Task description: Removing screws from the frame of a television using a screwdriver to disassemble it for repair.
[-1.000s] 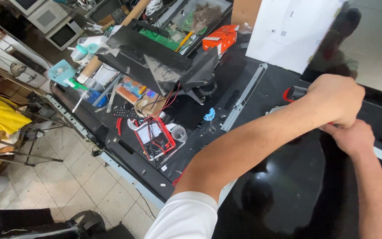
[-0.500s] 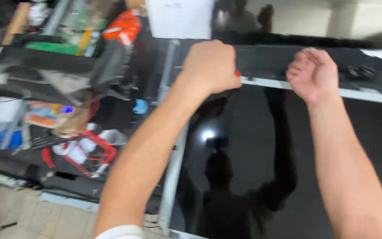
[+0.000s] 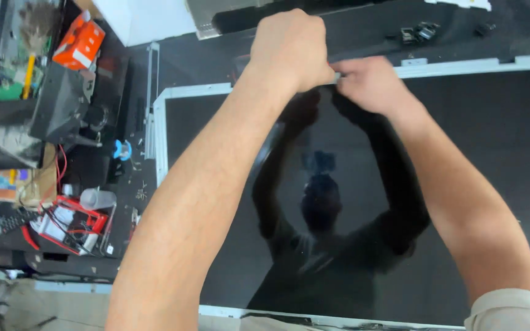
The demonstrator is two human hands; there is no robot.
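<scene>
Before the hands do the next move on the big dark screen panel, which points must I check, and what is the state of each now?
1. Left hand closed in a fist at the far edge of the screen panel: ok.
2. Right hand pinching the white frame strip beside it: ok.
3. What each grip encloses: cannot tell, fingers hide it.
4. Panel lying flat, glass with no visible crack: ok.
5. Small black parts resting apart from the hands: ok.
6. Red-framed box off the panel, on the cluttered bench: ok.

Bright, even light from overhead; the glossy black screen panel [image 3: 351,202] below the hands [image 3: 332,64] mirrors a dark silhouette. Slight motion blur softens edges.
</scene>
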